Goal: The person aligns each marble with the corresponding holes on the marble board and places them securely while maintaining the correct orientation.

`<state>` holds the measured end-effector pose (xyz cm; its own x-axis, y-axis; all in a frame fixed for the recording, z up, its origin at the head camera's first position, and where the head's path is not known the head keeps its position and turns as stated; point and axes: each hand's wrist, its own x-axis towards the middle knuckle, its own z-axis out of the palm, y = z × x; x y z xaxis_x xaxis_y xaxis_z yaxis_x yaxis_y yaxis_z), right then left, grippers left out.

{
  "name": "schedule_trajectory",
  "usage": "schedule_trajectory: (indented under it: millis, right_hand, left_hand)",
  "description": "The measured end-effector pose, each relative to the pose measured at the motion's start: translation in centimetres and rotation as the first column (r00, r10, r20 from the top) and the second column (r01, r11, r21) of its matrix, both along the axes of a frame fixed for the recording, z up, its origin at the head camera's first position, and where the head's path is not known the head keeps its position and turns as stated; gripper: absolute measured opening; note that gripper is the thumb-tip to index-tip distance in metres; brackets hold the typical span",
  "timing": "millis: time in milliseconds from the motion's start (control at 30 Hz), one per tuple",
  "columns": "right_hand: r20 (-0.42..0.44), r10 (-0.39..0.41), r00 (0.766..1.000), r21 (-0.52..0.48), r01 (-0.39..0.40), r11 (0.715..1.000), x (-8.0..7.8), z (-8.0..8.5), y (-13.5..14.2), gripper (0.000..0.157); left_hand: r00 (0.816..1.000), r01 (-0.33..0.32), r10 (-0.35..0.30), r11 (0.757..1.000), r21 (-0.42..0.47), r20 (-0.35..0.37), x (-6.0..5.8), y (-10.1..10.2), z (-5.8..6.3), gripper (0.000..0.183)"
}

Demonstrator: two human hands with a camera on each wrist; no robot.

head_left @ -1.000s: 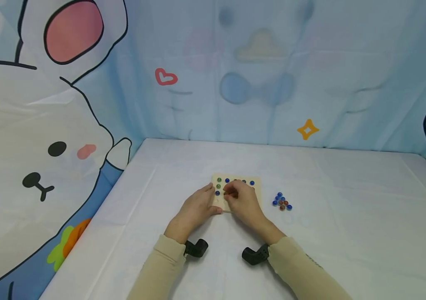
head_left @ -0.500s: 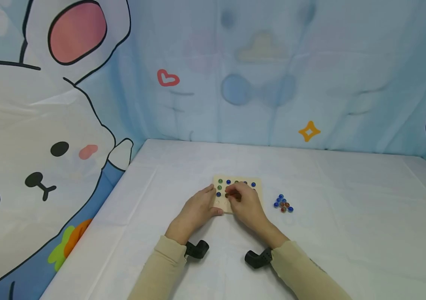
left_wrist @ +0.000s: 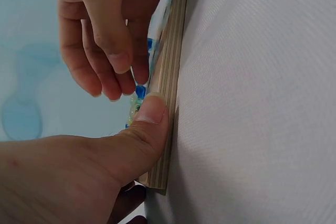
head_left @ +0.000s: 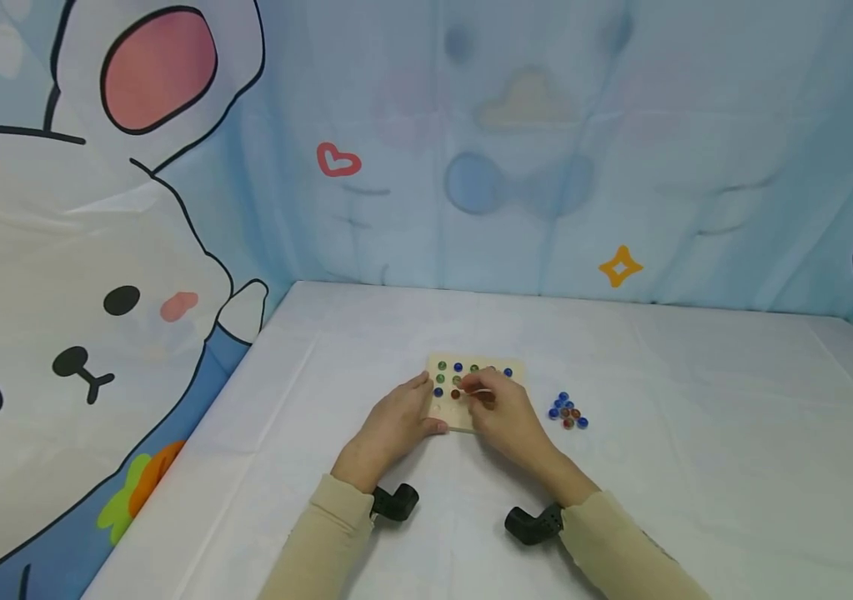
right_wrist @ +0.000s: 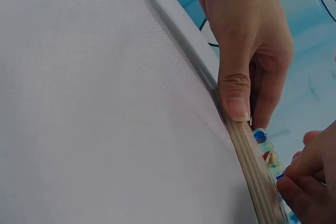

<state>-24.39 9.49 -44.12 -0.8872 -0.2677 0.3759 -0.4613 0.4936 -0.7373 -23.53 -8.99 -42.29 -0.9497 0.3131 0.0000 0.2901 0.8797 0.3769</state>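
Observation:
A pale wooden board [head_left: 464,418] with rows of shallow hollows lies on the table in the head view. Green, blue and reddish-brown marbles sit in it, among them a brown marble [head_left: 455,394]. My left hand [head_left: 390,429] grips the board's left side and near edge; in the left wrist view its thumb [left_wrist: 152,109] presses on the edge. Over the board hovers my right hand [head_left: 504,417], fingers loosely bent and thumb apart from them, with no marble seen between. It hides the board's right part. In the right wrist view a blue marble [right_wrist: 260,136] stands near the left fingers.
To the right of the board lies a small pile of blue and brown marbles [head_left: 565,410]. A white cloth covers the table [head_left: 696,450]. Behind it hangs a blue printed curtain [head_left: 396,225]. Black wrist cameras [head_left: 534,526] jut inward from both sleeves.
My right hand has drawn slightly to the right, uncovering the brown marble in its hollow. The left hand keeps its hold on the board. The head view has shifted slightly.

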Motion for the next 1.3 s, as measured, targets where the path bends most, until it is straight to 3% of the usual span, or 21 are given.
schedule_trajectory:
  millis: [633,1300]
  right_hand:
    - [-0.096,-0.053,0.994,-0.019,0.052,0.998,0.8,0.8,4.2,0.026]
    - [-0.045,-0.174,0.984,0.055,0.176,0.983,2.1,0.9,7.9,0.026]
  left_hand:
    - [0.999,0.006,-0.007,0.999,-0.034,-0.038,0.3,0.0,0.1,0.075]
    - [1.000,0.010,-0.011,0.999,-0.053,-0.020,0.4,0.2,0.2,0.076]
